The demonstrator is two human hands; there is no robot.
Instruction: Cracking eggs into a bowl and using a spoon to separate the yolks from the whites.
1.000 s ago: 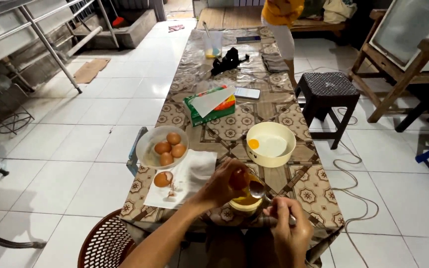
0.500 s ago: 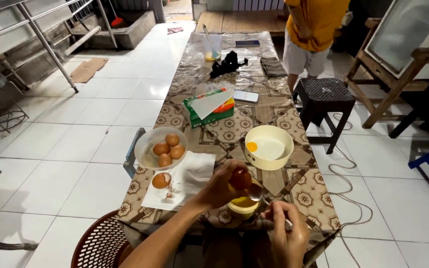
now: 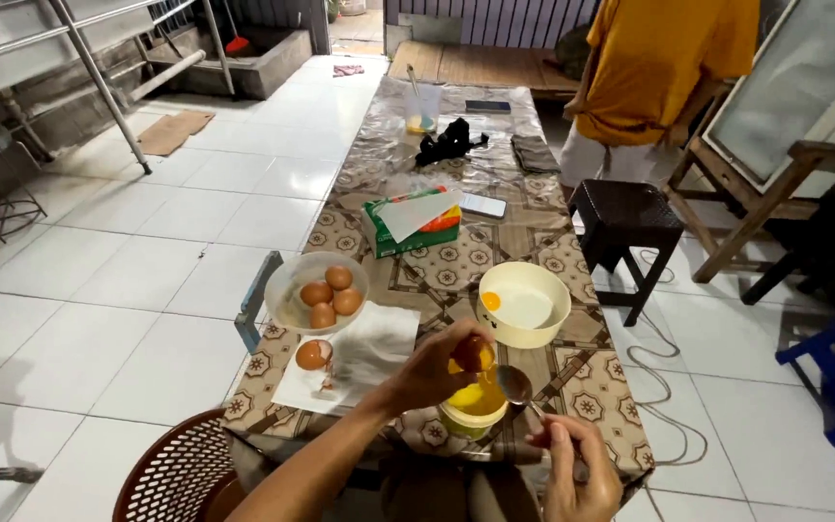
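Note:
My left hand [image 3: 434,367] holds a brown egg [image 3: 473,352] just above a small yellow cup [image 3: 473,411] with yolk in it, near the table's front edge. My right hand [image 3: 577,464] grips a metal spoon [image 3: 515,385] whose bowl sits beside the egg over the cup. Just beyond stands a cream bowl [image 3: 525,304] holding egg white and one yolk. To the left, a clear bowl [image 3: 316,292] holds three brown eggs, and a cracked shell [image 3: 313,355] lies on white paper [image 3: 359,356].
A long table [image 3: 591,372] with a patterned cover carries a green box [image 3: 413,224], a phone [image 3: 482,205], black items and a clear cup further back. A person in an orange shirt [image 3: 664,72] stands at the far right by a dark stool [image 3: 625,215]. A red chair [image 3: 178,478] is at my left.
The view has tilted and come closer to the table. The egg stays in my left hand over the yellow cup, and the spoon now sits right beside it. The person in orange has stepped nearer.

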